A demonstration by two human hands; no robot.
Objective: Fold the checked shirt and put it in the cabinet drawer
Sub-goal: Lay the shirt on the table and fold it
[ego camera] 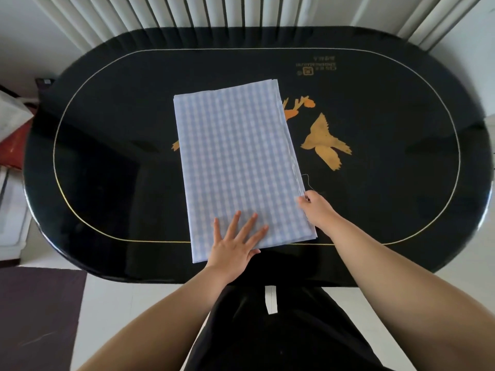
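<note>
Bright even daylight, sharp focus, soft reflections on the glossy black table (107, 156), wide-angle bending at edges

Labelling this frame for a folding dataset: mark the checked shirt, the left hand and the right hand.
checked shirt (235, 162): head view, middle of the folded cloth.
left hand (234, 246): head view, back of the hand lying flat on the shirt.
right hand (317, 208): head view, back of the hand at the shirt's right edge.

Folded checked shirt (238, 162) under left hand (233, 246), right hand (317, 208) at its edge
</note>
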